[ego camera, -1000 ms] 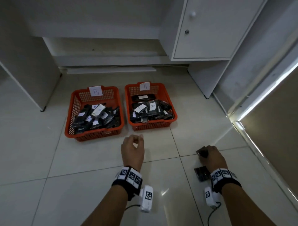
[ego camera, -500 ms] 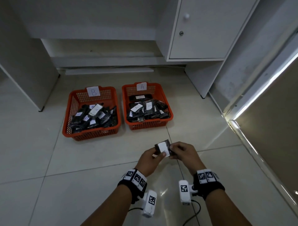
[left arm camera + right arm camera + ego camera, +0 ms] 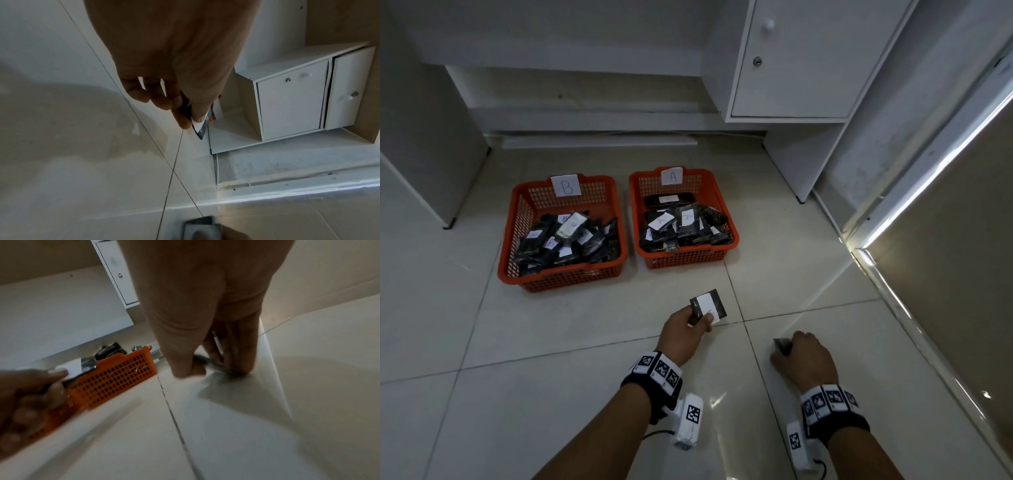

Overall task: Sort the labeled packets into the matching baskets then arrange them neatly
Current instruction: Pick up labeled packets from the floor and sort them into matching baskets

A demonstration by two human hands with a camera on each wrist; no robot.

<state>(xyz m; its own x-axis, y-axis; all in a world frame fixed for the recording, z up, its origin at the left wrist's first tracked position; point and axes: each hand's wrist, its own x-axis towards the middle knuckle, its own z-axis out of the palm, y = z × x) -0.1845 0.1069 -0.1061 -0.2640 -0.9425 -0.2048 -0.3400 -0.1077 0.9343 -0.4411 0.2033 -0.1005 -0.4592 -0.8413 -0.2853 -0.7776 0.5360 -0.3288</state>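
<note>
Looks like they're nearly done sorting. Both orange mesh baskets are piled with glossy black packets: basket B (image 3: 561, 236) on the left, basket A (image 3: 681, 219) on the right, each with a paper letter tag on the back rim. Piles are messy though, so the tidying is still left. The left hand (image 3: 683, 330) is pinching 1 flat black packet (image 3: 709, 303) by its corner above the shiny tile floor (image 3: 517, 342), white label up, letter too small to read. The right hand (image 3: 804, 359) is down on the floor, fingers curled onto another dark crinkly packet (image 3: 782, 346).
</note>
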